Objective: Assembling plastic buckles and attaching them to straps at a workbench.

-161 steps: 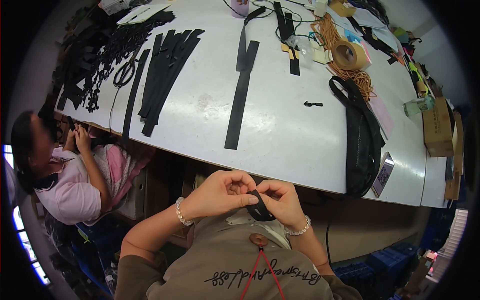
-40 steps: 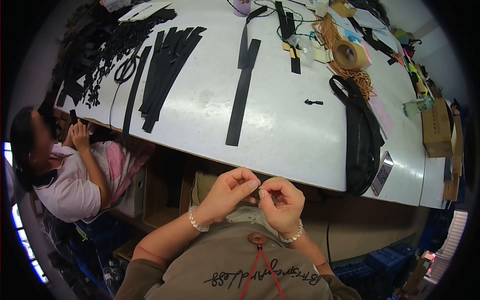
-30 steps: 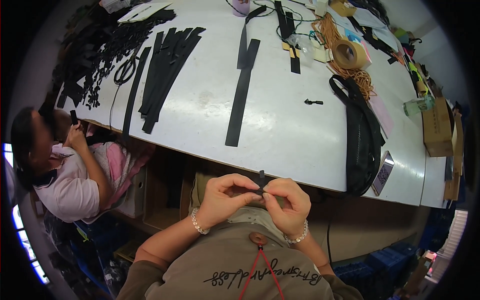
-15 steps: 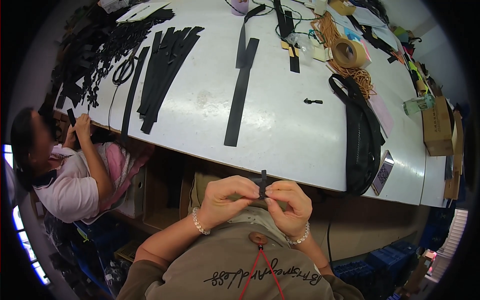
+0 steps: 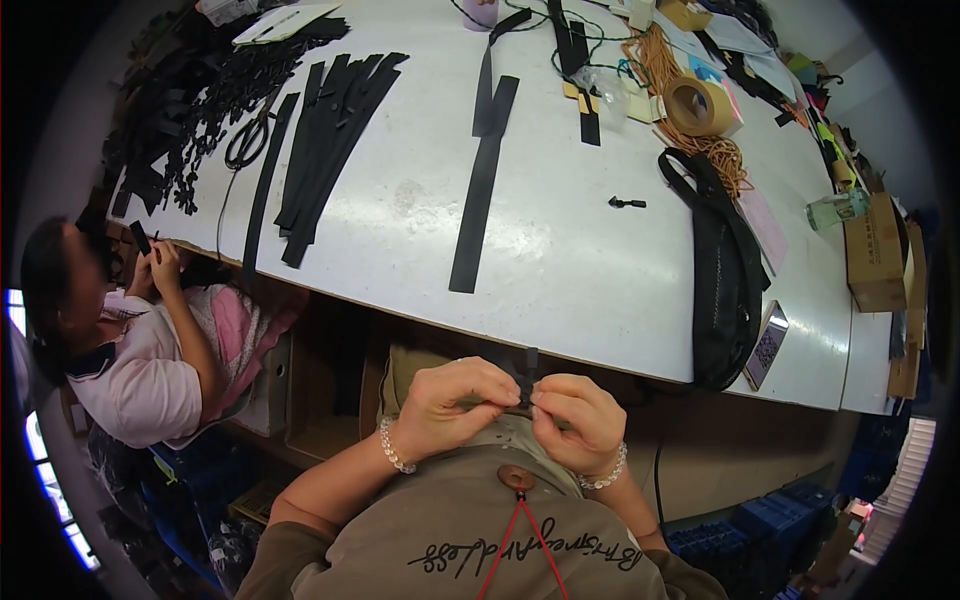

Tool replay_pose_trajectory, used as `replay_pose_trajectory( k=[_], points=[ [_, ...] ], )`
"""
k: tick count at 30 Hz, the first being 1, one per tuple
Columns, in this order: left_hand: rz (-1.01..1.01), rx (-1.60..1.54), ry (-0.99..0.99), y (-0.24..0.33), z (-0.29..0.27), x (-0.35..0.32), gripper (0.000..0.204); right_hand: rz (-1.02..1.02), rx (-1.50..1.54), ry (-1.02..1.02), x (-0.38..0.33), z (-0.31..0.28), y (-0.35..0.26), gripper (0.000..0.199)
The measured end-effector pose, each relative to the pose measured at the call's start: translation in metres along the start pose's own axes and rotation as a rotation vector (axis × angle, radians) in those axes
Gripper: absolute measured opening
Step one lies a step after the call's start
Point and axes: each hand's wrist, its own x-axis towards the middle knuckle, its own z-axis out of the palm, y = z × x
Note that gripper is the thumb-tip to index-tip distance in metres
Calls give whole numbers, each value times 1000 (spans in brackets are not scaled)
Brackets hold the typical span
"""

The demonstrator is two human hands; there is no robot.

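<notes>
Just off the table's near edge, my left hand (image 5: 452, 402) and my right hand (image 5: 582, 420) meet fingertip to fingertip. Both pinch a small black strap piece (image 5: 531, 362), whose narrow end stands up between them. Fingers cover its lower part, so its exact form cannot be made out. On the table ahead lies a long flat black strap (image 5: 478, 215). Farther right rests a small black plastic fitting (image 5: 627, 203).
A bundle of black straps (image 5: 325, 150) and scissors (image 5: 247, 142) lie at left. To the right are a black bag (image 5: 722, 290), a phone (image 5: 767, 345) and a tape roll (image 5: 698, 106). A co-worker (image 5: 140, 370) sits at left, holding a black strip.
Both hands have shifted only slightly, and the fingers have turned a little around the black strap piece. The co-worker's hands and strip have moved slightly.
</notes>
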Motion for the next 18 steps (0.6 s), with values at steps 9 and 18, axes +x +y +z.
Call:
replay_pose_trajectory(
  k=[9, 18],
  points=[
    [-53, -38, 6, 0, 3, -2, 17, 10, -3, 8, -2, 1, -2, 21],
    [-95, -81, 14, -3, 3, -4, 14, 36, 15, 2, 0, 2, -2, 20]
  ],
)
